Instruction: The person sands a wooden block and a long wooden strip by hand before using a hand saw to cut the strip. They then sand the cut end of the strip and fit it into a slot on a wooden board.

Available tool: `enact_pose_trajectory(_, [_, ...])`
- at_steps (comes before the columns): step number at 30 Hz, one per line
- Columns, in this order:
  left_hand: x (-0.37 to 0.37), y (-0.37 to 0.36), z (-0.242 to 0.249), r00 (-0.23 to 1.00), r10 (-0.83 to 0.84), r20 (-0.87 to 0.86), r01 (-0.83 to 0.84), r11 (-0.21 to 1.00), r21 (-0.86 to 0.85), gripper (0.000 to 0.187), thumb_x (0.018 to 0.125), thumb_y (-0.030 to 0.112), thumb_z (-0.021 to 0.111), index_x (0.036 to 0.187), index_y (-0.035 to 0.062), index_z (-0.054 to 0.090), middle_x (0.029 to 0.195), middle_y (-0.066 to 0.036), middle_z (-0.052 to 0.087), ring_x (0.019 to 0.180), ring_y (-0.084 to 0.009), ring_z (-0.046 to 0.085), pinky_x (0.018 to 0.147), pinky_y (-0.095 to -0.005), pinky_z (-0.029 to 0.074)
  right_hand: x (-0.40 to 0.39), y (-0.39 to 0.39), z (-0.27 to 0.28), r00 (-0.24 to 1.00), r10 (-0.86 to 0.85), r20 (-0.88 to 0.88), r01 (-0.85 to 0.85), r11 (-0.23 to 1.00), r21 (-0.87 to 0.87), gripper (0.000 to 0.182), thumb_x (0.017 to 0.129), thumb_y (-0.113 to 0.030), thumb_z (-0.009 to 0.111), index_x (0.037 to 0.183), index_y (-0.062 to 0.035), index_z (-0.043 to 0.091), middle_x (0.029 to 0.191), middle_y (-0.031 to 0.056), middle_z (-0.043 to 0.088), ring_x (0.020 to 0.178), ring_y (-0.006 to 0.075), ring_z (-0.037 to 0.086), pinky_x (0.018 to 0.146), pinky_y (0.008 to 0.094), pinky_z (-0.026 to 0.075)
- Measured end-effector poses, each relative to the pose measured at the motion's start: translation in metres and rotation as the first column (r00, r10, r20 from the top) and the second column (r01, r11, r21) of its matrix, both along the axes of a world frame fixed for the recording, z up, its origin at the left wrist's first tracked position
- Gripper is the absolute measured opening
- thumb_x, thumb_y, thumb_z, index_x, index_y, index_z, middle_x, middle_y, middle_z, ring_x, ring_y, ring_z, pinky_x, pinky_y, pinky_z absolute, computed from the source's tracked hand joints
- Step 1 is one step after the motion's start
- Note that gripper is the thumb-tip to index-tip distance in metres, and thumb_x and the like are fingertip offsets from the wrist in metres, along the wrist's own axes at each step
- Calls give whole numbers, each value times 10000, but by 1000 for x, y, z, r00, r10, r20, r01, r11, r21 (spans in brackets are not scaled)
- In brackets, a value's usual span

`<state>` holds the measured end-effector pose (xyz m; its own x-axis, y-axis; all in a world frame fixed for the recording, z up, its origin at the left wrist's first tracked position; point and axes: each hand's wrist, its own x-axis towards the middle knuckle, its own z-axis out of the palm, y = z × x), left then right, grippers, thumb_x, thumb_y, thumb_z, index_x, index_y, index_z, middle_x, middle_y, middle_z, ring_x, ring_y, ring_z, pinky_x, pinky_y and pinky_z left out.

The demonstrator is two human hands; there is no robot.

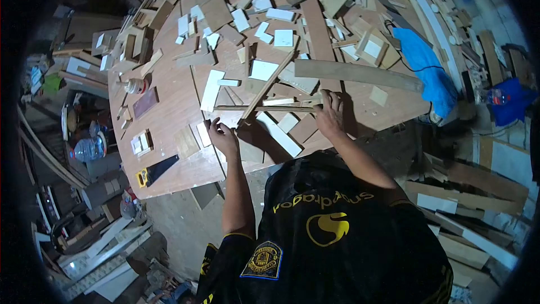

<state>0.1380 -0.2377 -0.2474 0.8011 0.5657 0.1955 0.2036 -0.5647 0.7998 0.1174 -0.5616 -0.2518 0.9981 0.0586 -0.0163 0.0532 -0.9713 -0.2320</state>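
A thin wooden strip (264,108) lies crosswise over loose pieces near the table's front edge. My right hand (331,115) is at its right end, fingers bent and thumb against the strip. My left hand (225,139) is just below the strip's left end, fingers curled but apart, with nothing visible in them. A second, longer strip (270,85) slants across the first, its lower end close to my left fingers. Beneath and around them lie white-faced boards (280,135). A wide, slightly curved plank (360,73) lies beyond my right hand.
The wooden table (169,177) carries many scattered offcuts. A handsaw (157,171) with a yellow handle lies at the front left, and a bottle (135,85) farther back. Blue cloth (424,67) with a cable hangs at the right edge. Stacked timber surrounds the table.
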Motion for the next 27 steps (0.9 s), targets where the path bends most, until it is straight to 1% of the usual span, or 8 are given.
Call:
enact_pose_trajectory(2, [-13,9,-3,996,10,83,-11,1000,7,238,893,75,522,1106,19,614,924,-106,570,744,-188,522,684,-320,434,1,2,-4,999,7,43,-6,1000,-25,219,848,-223,588,974,-115,730,1399,100,394,1297,338,298,1048,540,261])
enact_pose_trajectory(4, [-29,12,11,995,15,-95,-19,999,-36,234,903,94,529,1108,21,613,911,-106,581,745,-187,518,691,-322,438,6,2,5,999,29,-14,-29,999,13,210,842,-214,592,965,-113,729,1388,101,405,1286,334,311,1038,524,271])
enact_pose_trajectory(9, [-52,21,3,993,18,-119,-21,999,-29,229,910,109,528,1109,37,612,888,-95,575,722,-176,522,670,-310,444,4,-3,-1,997,73,28,-75,995,72,198,827,-185,601,973,-134,726,1278,58,509,1169,311,402,960,466,321])
enact_pose_trajectory(12, [-55,23,6,964,-79,-254,3,957,-289,230,932,144,515,1117,35,597,910,-92,593,718,-168,557,645,-308,459,2,-2,1,996,78,34,-79,996,44,209,810,-198,622,984,-143,724,1233,42,539,1146,307,416,934,464,335])
enact_pose_trajectory(16, [-45,25,11,940,-199,-277,92,930,-356,250,955,159,516,1163,40,585,988,-90,598,853,-158,568,734,-291,485,2,1,11,994,111,-21,-109,991,72,226,795,-179,645,1006,-142,717,1175,32,582,1101,296,448,904,480,360])
enact_pose_trajectory(20, [-27,36,5,978,-131,-163,-44,633,-773,263,965,238,552,1043,-12,525,967,-107,605,783,-145,605,615,-257,490,3,5,1,987,134,-85,-127,988,88,237,801,-172,641,1026,-151,712,1131,15,608,1073,284,462,914,455,367])
enact_pose_trajectory(23, [-18,45,14,966,-28,-255,-200,542,-816,238,960,246,565,1010,16,528,954,-85,603,746,-142,601,586,-264,482,4,5,-18,988,153,-20,-148,975,166,196,793,-175,655,977,-164,723,1068,-23,637,1037,248,464,909,439,342])
enact_pose_trajectory(27, [-13,57,25,987,-44,-155,-128,371,-920,260,940,276,597,1089,64,580,986,-54,602,894,-193,588,799,-370,491,12,4,-16,970,217,-110,-176,937,301,208,813,-174,625,995,-158,723,1045,-4,657,1032,267,472,932,416,340])
